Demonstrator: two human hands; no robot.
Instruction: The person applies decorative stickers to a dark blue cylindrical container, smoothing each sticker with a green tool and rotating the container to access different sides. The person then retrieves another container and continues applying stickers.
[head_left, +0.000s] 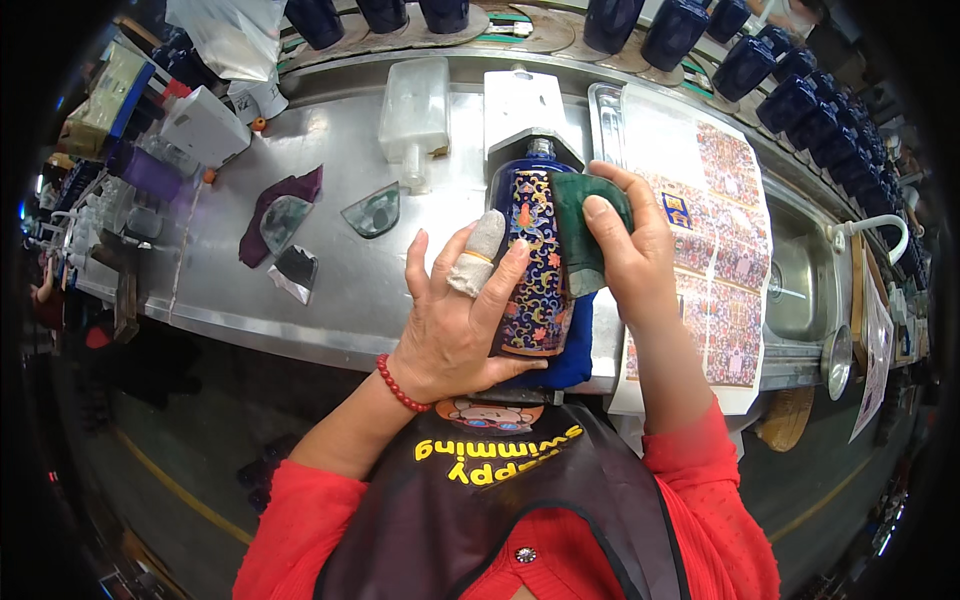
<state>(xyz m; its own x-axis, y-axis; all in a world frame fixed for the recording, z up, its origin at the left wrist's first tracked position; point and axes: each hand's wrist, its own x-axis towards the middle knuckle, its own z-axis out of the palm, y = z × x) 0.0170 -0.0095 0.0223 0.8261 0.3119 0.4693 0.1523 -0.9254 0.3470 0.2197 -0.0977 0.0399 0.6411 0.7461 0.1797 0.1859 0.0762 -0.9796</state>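
Note:
In front of me a dark blue glass bottle (533, 262) lies with its neck pointing away, its face covered by a colourful floral decal. My left hand (457, 310) rests along the bottle's left side, fingers spread and a cloth cover on one finger. The left thumb touches near the bottle's base. My right hand (640, 237) grips a dark green scraper-like sheet (580, 232), whose edge lies against the bottle's right side. A blue cloth (575, 350) shows beneath the bottle's near end. A grey block-like support (572, 150) stands behind its neck.
Printed decal sheets (705, 280) lie at the right, before a sink (797, 290) with a white tap. On the metal table (335, 270) at left are loose scraper pieces (372, 212), a purple cloth (262, 215) and a clear bottle (415, 110). Blue bottles (676, 35) line a conveyor behind.

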